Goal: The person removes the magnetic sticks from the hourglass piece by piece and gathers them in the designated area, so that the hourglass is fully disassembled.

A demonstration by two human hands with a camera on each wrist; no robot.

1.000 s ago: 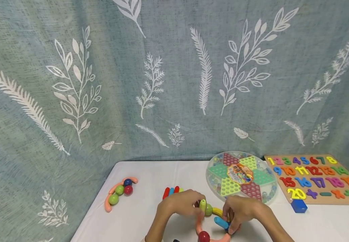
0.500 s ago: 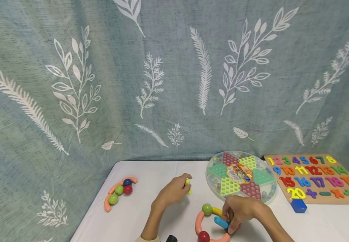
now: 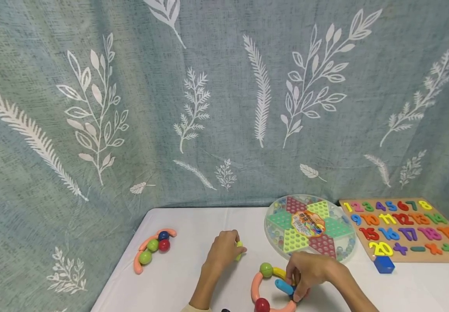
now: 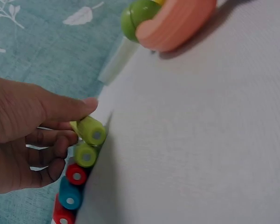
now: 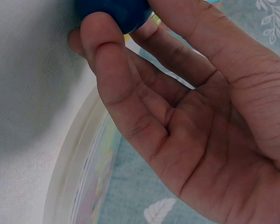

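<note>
Left fingers (image 4: 46, 137) pinch a lime cylinder (image 4: 92, 130), right fingers (image 5: 114, 74) a glossy blue ball (image 5: 125, 15).

The right hand (image 5: 195, 121) shows its palm, with curled fingers and thumb gripping a glossy dark blue, rounded piece (image 5: 130, 16) cut off by the top edge. To the left lies a white, fabric-textured surface (image 5: 23, 65), partly in soft grey shadow. Below the fingers curves the pale translucent rim of a round board (image 5: 67, 179); beyond it hangs teal cloth (image 5: 130, 193) printed with white leaves (image 5: 158, 212).
</note>
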